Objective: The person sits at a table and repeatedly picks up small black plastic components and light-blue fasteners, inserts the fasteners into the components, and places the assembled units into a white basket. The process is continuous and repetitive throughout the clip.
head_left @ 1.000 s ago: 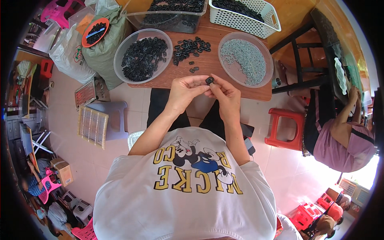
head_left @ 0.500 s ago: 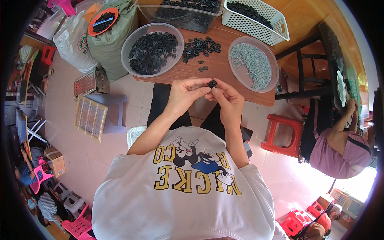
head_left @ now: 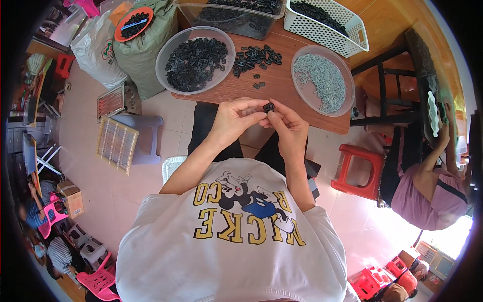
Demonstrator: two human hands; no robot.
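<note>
Between my fingertips, just off the table's near edge, is a small black plastic part (head_left: pixel 269 107) with holes in it. My left hand (head_left: pixel 235 118) pinches it from the left. From the right, my right hand (head_left: pixel 288 126) grips it between thumb and fingers. Ahead of my hands a loose pile of similar black parts (head_left: pixel 259 56) lies on the brown wooden table (head_left: pixel 282 90). A round clear tub (head_left: pixel 160 70) full of black parts stands to the left of the pile. On the right, another round tub (head_left: pixel 350 85) contains silvery screws (head_left: pixel 322 80).
A clear bin (head_left: pixel 221 22) and a white perforated basket (head_left: pixel 352 45), both with black parts, stand at the back. Sacks (head_left: pixel 143 65) sit at the left, one bearing an orange bowl (head_left: pixel 148 12). A red stool (head_left: pixel 357 171) and a seated person (head_left: pixel 427 186) are at the right.
The view has shifted slightly, so the table and tubs appear a little further right. Both hands keep their pinch on the small black part, which looks slightly turned.
</note>
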